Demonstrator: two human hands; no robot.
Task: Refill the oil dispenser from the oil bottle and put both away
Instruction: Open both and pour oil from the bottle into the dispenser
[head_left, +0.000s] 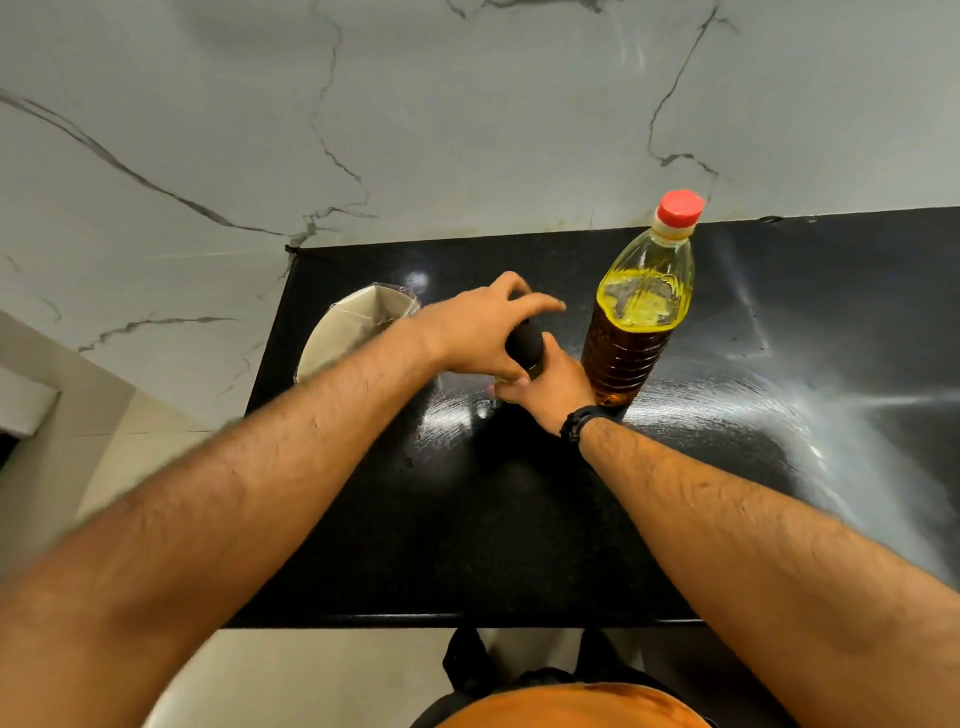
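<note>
Black stone counter (519, 519) fills centre frame. Oil bottle (636, 317), red cap on, stands upright right of centre. Oil dispenser (524, 345) just left of it: right hand (558, 387) grips its body, left hand (483, 332) curls over its black top. Pale container (343, 332) at left.

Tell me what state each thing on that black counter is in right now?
oil bottle: upright, red cap on, partly full.
oil dispenser: upright, black top on, gripped by both hands.
left hand: fingers around the dispenser's top.
right hand: gripping the dispenser's body.
container: at the counter's left edge; contents unclear.
</note>
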